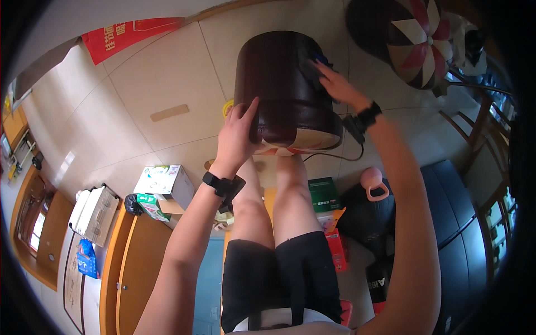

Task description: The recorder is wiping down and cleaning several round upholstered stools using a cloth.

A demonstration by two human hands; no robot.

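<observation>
A dark brown leather-look round stool (276, 71) lies tipped on its side before my knees. Its padded top, with a pinwheel of cream, red and dark panels, faces me. My left hand (238, 136) grips the stool at the left of its padded lid, thumb and fingers spread over the edge. On the right flank of the stool, my right hand (340, 86) presses a dark cloth (309, 69) against the surface; a bit of blue shows beside the fingers. The cloth's full shape is hard to make out. Both wrists wear black strapped devices.
A second pinwheel-topped stool (418, 42) is at upper right. A tan strip (169, 113) lies on the tiled floor (138, 92), and a yellow ring-shaped object (228, 107) sits beside the stool. Cartons (161, 180), a pink kettlebell (372, 184) and a black cable (339, 158) are nearby.
</observation>
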